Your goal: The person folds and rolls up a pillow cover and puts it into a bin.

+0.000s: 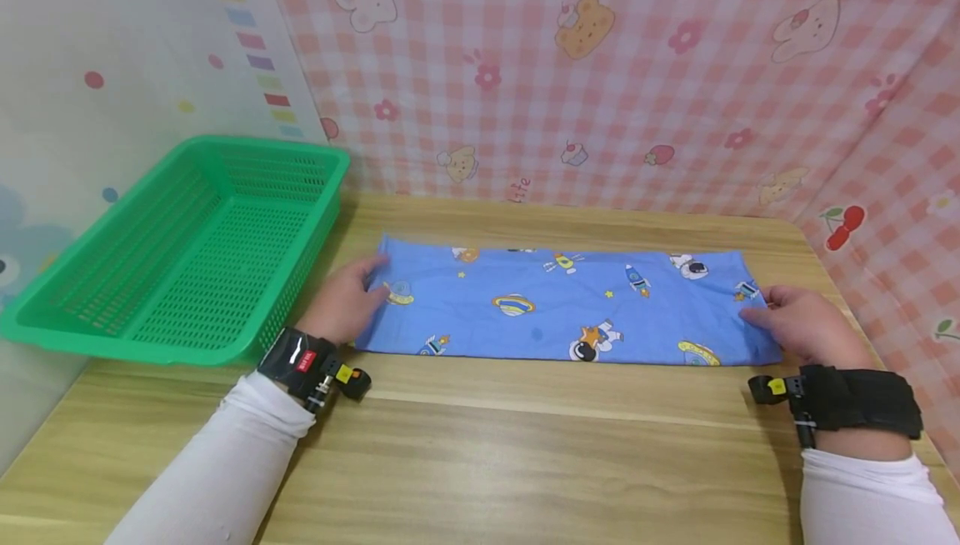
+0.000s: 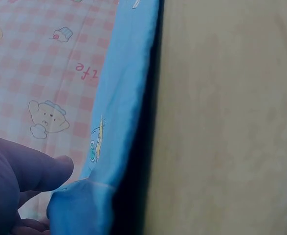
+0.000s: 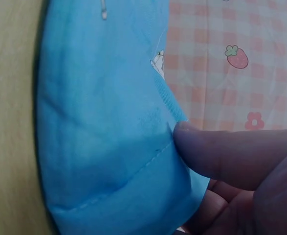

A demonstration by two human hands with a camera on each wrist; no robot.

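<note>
A blue cloth (image 1: 558, 305) printed with rockets, planets and astronauts lies folded into a long strip across the wooden table. At its left end is my left hand (image 1: 343, 302), thumb and forefinger spread apart right at the edge. The left wrist view shows the left thumb (image 2: 48, 170) fairly straight, just over a raised corner of the fabric. My right hand (image 1: 812, 324) pinches the cloth's right end. In the right wrist view the right thumb (image 3: 216, 152) presses on top, beside a stitched hem, with the other fingers curled beneath and partly hidden.
A green plastic basket (image 1: 300, 337) with perforated sides stands at the left of the table, close to the left forearm. Pink checked covering (image 1: 525, 112) rises behind and along the right side. Bare wood (image 1: 525, 453) lies in front of the cloth.
</note>
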